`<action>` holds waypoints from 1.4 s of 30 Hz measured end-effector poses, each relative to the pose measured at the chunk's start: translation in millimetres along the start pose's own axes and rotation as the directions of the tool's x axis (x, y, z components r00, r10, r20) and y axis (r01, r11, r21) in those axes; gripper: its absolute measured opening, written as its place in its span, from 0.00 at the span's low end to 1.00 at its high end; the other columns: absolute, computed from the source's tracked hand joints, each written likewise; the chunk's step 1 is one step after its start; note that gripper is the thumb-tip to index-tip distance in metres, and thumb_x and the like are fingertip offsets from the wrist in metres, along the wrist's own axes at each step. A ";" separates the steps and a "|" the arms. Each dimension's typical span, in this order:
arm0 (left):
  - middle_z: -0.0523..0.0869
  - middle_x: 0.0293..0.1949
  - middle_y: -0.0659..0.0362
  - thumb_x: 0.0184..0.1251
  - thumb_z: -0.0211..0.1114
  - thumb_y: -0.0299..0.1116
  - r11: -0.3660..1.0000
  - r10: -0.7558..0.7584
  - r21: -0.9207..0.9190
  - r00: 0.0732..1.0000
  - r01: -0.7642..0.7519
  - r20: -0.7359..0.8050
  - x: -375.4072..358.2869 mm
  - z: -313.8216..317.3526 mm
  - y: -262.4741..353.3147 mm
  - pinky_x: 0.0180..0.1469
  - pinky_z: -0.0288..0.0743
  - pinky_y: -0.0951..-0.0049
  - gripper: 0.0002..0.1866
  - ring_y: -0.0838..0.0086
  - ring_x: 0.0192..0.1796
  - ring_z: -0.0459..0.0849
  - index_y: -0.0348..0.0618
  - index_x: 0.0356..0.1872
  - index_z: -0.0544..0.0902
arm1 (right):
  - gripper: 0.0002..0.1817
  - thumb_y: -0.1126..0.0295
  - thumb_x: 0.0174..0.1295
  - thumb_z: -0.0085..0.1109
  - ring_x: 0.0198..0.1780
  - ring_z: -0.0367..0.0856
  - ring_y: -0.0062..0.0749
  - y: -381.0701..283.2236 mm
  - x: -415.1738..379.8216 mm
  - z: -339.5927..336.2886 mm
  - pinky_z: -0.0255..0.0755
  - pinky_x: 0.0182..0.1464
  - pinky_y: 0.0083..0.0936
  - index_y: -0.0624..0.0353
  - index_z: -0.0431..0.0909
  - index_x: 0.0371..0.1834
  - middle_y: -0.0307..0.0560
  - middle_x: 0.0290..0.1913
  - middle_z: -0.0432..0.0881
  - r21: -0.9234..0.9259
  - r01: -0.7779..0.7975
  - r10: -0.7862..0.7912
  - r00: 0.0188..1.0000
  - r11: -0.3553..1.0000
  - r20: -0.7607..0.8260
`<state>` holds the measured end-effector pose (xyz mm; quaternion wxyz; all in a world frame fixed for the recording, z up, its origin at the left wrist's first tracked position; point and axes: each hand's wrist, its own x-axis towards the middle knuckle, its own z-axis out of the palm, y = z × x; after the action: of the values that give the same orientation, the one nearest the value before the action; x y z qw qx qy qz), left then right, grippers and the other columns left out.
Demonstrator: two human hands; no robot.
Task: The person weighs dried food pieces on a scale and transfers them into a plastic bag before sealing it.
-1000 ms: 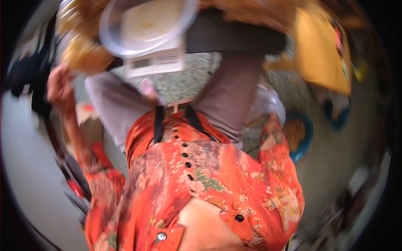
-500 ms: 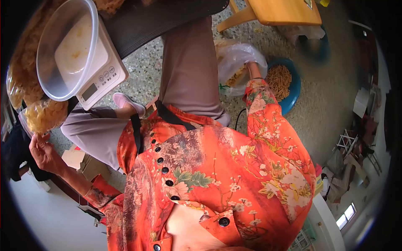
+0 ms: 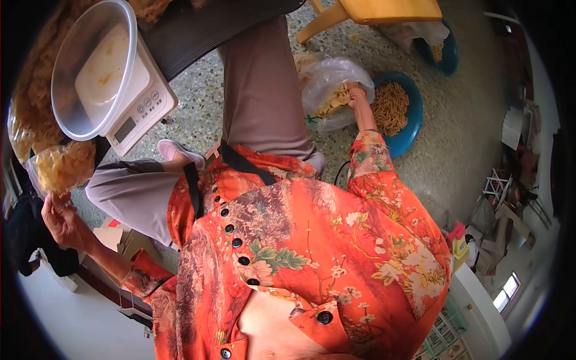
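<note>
At the far left, my left hand (image 3: 63, 219) has its fingers closed on the edge of a small clear bag of yellowish chips (image 3: 65, 167). On the right, my right hand (image 3: 358, 100) is at the mouth of a larger clear plastic bag (image 3: 321, 84) on the floor, beside the yellow chips (image 3: 335, 102) in it. Its fingers look curled, and what they hold is hidden. A clear plastic tub (image 3: 96, 69) sits tilted in view on a white scale (image 3: 141, 120), above the small bag.
Beside the large bag stands a blue basin (image 3: 414, 123) of brown sticks. Farther back are another blue basin (image 3: 448, 57) and a wooden stool (image 3: 390, 11). A dark tabletop (image 3: 204, 30) is at the upper left. Cardboard (image 3: 135, 243) lies below it.
The view has shifted slightly. My right hand shows more at the large bag's mouth, and more chips are visible there. My left hand keeps its hold on the small bag.
</note>
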<state>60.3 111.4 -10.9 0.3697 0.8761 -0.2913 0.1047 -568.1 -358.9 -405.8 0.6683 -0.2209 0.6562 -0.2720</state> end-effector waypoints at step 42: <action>0.85 0.39 0.57 0.72 0.67 0.21 0.959 0.278 -0.021 0.953 -0.282 -0.119 -2.0 34.8 32.8 0.36 0.83 0.76 0.04 0.77 0.34 0.87 0.34 0.44 0.85 | 0.18 0.72 0.68 0.62 0.29 0.85 0.33 -31.1 -110.0 14.6 0.72 0.18 0.28 0.57 0.77 0.61 0.46 0.41 0.87 -0.436 -0.036 0.093 0.990 0.899 0.110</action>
<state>38.2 69.4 -17.0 0.3839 0.8113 -0.3927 0.2006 -554.7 -311.4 -301.7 0.6518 -0.3592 0.6629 -0.0824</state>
